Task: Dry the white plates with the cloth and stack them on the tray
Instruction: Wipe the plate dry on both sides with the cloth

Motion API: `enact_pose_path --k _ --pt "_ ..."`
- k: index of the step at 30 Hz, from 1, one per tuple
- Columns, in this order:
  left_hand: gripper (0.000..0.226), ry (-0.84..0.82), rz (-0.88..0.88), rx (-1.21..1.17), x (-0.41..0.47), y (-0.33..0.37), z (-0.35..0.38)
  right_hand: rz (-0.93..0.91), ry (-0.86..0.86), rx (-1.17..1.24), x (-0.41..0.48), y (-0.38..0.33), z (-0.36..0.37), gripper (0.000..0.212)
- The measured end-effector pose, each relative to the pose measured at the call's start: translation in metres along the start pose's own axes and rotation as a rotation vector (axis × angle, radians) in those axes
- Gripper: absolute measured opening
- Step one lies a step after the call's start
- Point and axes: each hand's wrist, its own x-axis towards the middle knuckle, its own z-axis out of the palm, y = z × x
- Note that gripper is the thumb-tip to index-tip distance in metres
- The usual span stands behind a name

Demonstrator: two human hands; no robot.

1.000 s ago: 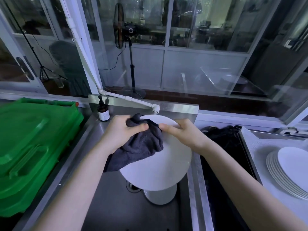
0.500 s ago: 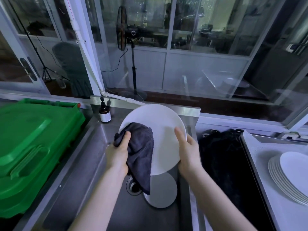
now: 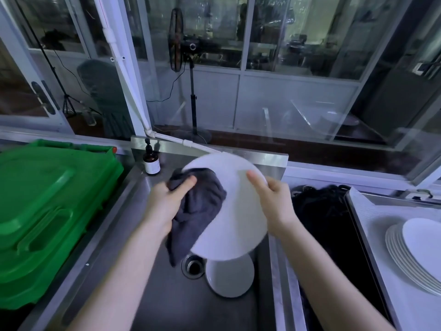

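I hold a white plate tilted over the steel sink. My right hand grips its right rim, thumb on the face. My left hand presses a dark grey cloth against the plate's left side; the cloth hangs down below my hand. Another white plate lies in the sink under the held one, partly hidden by it. A stack of several white plates sits on the tray at the right.
A green plastic crate lid lies left of the sink. A brown pump bottle stands at the sink's back left corner. The drain is beside the lower plate. A dark basin separates sink and tray.
The cloth in my left hand has moved up along the plate's left side. My right hand has shifted higher on the right rim, and the plate has tipped more toward me.
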Motion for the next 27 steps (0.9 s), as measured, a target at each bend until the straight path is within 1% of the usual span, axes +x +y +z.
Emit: enact_pose_path --k 1,2,3,4,5,7,8,9,10,12,14,16,17,19,21,24,25,26,27 --pt "0.03 0.131 -0.102 -0.071 -0.005 -0.007 0.006 0.108 0.134 0.156 -0.006 0.005 0.007 0.041" --pt "0.038 0.234 -0.188 -0.087 -0.009 -0.014 0.012 0.194 0.248 0.263 -0.01 0.01 0.014 0.04" --pt "0.045 0.287 -0.243 -0.075 -0.012 -0.019 0.017 0.245 0.315 0.306 -0.014 0.014 0.019 0.04" --pt "0.048 0.301 -0.266 -0.078 -0.013 -0.024 0.018 0.266 0.317 0.294 -0.017 0.017 0.021 0.04" --pt "0.047 0.3 -0.276 -0.113 -0.014 -0.026 0.018 0.265 0.272 0.254 -0.017 0.019 0.02 0.041" --pt "0.039 0.276 -0.266 -0.18 -0.011 -0.023 0.01 0.213 0.111 0.166 -0.011 0.014 0.006 0.046" --pt "0.034 0.242 -0.236 -0.162 -0.009 -0.022 0.005 0.16 0.013 0.101 -0.005 0.009 -0.003 0.054" --pt "0.029 0.191 -0.193 -0.116 -0.007 -0.02 0.0 0.107 -0.088 0.006 0.001 0.002 -0.012 0.061" --pt "0.025 0.128 -0.138 -0.057 -0.005 -0.018 -0.003 0.07 -0.181 -0.11 0.008 -0.005 -0.019 0.062" --pt "0.02 -0.016 -0.031 0.059 -0.002 -0.011 -0.007 0.047 -0.35 -0.313 0.019 -0.015 -0.023 0.067" --pt "0.011 -0.184 0.049 0.154 0.001 -0.003 -0.007 0.008 -0.451 -0.407 0.023 -0.016 -0.021 0.068" --pt "0.009 -0.3 0.098 0.234 0.002 0.002 -0.004 -0.065 -0.471 -0.437 0.02 -0.013 -0.016 0.061" --pt "0.009 -0.314 0.096 0.243 0.003 0.002 -0.003 -0.092 -0.454 -0.425 0.018 -0.01 -0.013 0.059" --pt "0.008 -0.259 0.036 0.182 0.002 -0.002 -0.006 -0.077 -0.36 -0.354 0.015 -0.008 -0.013 0.055" --pt "0.016 -0.1 -0.076 0.048 -0.001 -0.013 -0.006 0.012 -0.154 -0.18 0.012 -0.003 -0.01 0.05" --pt "0.033 0.189 -0.257 -0.156 -0.02 -0.033 0.013 0.196 0.267 0.168 -0.009 0.013 0.018 0.043" --pt "0.037 0.26 -0.321 -0.226 -0.026 -0.035 0.021 0.254 0.365 0.262 -0.019 0.019 0.03 0.041" --pt "0.038 0.299 -0.372 -0.291 -0.029 -0.034 0.026 0.29 0.412 0.315 -0.026 0.024 0.04 0.037" --pt "0.036 0.309 -0.404 -0.336 -0.028 -0.033 0.027 0.304 0.397 0.336 -0.031 0.027 0.045 0.032"
